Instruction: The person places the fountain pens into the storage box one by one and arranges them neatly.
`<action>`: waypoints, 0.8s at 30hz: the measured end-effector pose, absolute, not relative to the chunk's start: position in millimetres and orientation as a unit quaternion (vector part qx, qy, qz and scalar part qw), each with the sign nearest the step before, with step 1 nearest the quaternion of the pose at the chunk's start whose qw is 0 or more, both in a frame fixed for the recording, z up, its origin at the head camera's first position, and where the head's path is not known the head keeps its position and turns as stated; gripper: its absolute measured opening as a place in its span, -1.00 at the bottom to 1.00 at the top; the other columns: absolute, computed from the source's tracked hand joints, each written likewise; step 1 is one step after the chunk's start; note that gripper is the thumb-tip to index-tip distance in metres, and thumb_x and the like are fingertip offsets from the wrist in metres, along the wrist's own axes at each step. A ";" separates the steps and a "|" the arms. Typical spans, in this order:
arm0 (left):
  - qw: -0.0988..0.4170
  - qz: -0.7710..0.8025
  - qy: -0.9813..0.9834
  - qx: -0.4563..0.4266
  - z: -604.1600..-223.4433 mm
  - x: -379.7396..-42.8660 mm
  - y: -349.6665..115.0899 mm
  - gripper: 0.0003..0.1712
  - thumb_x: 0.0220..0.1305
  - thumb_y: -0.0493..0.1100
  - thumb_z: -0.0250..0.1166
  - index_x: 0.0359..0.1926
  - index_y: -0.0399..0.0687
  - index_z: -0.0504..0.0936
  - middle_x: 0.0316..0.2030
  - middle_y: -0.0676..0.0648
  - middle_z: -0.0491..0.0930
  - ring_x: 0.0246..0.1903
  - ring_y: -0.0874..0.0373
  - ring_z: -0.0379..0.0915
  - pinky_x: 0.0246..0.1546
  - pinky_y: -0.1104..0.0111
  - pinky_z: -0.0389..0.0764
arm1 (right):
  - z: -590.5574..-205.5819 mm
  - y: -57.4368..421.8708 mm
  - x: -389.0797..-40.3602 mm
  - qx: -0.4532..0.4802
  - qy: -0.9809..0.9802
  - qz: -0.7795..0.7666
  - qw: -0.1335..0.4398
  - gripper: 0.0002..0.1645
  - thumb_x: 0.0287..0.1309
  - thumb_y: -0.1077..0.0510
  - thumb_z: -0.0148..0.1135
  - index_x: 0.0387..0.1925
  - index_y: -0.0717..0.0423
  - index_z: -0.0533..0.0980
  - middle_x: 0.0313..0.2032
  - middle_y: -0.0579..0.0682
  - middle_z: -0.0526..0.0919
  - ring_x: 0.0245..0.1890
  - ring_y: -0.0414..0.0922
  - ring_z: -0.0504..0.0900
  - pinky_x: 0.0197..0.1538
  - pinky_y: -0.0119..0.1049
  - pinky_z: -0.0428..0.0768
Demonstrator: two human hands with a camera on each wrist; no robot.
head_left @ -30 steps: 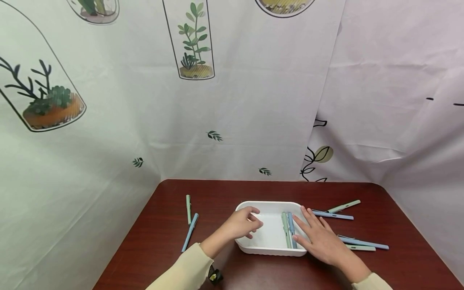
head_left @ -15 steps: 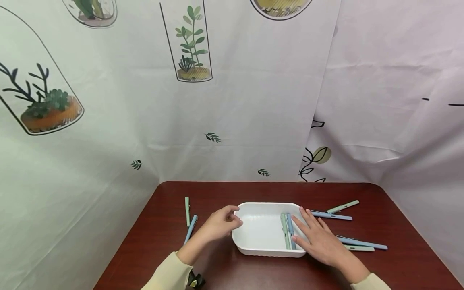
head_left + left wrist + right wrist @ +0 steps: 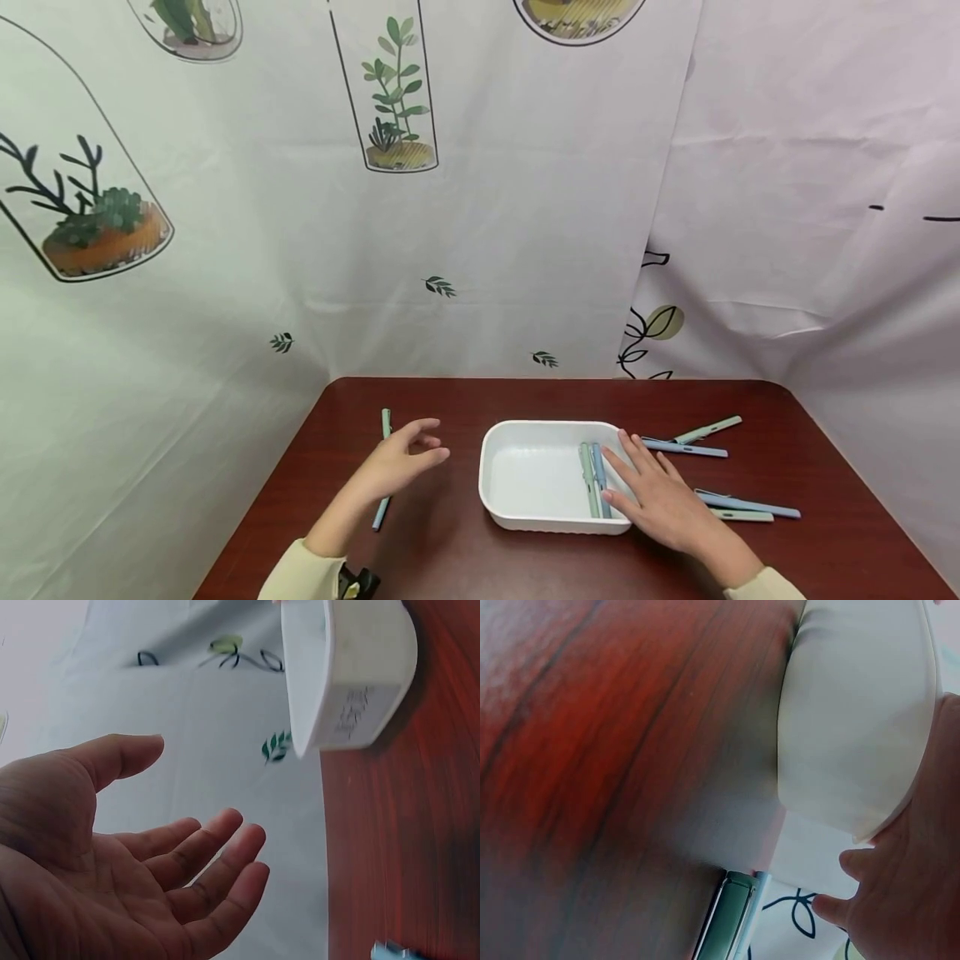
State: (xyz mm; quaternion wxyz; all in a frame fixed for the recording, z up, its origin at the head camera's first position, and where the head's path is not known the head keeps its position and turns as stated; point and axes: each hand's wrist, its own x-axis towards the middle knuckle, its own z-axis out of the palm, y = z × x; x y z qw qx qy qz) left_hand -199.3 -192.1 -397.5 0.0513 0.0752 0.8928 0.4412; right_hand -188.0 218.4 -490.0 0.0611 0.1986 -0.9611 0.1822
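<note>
My left hand (image 3: 397,465) hovers palm inward, left of the white tray (image 3: 517,479), with nothing in its fingers. Behind it, partly hidden, are a green pen (image 3: 386,423) and a blue pen (image 3: 381,515). The left wrist view has the same hand (image 3: 150,862) with fingers loosely bent and thumb apart. My right hand (image 3: 663,504) rests on the tray's right rim, fingers spread and straight. Inside the tray, side by side near that hand, lie a green pen (image 3: 589,479) and a blue pen (image 3: 602,479).
To the right on the dark red table (image 3: 570,571), a green pen (image 3: 708,429) and a blue pen (image 3: 690,449) cross at the back. Nearer are another blue pen (image 3: 753,504) and green pen (image 3: 742,516), partly behind my right hand. A printed cloth (image 3: 487,233) hangs behind the table.
My left hand has moved left, from over the tray's left part, past its rim, to beside the left pens. The right hand stays at the tray's right rim.
</note>
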 end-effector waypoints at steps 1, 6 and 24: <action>0.050 0.440 0.894 0.068 -397.3 -198.7 -196.6 -0.31 0.29 0.06 0.40 0.36 -0.08 0.47 0.02 -0.05 0.66 0.09 -0.04 0.58 -0.02 0.06 0.63 | -490.2 218.4 -187.9 0.199 -0.961 0.183 0.061 -0.16 0.39 -0.38 0.05 0.52 -0.08 0.27 0.57 0.15 0.06 0.54 0.23 0.07 0.38 0.40 0.12; 0.047 0.432 0.900 0.035 -399.1 -196.7 -217.7 -0.28 0.31 0.09 0.39 0.41 -0.01 0.43 0.12 -0.07 0.62 0.17 -0.09 0.53 0.04 0.03 0.60 | -490.8 218.4 -187.4 0.198 -0.961 0.181 0.061 -0.15 0.38 -0.40 0.03 0.52 -0.09 0.28 0.58 0.14 0.06 0.54 0.22 0.07 0.38 0.39 0.11; 0.043 0.424 0.904 -0.013 -432.8 -192.6 -256.0 -0.26 0.35 0.03 0.36 0.39 -0.26 0.39 0.12 -0.24 0.61 0.21 -0.21 0.50 0.06 -0.03 0.59 | -490.7 218.7 -187.8 0.195 -0.964 0.167 0.064 -0.17 0.38 -0.38 0.06 0.51 -0.08 0.29 0.58 0.13 0.07 0.54 0.22 0.06 0.39 0.40 0.10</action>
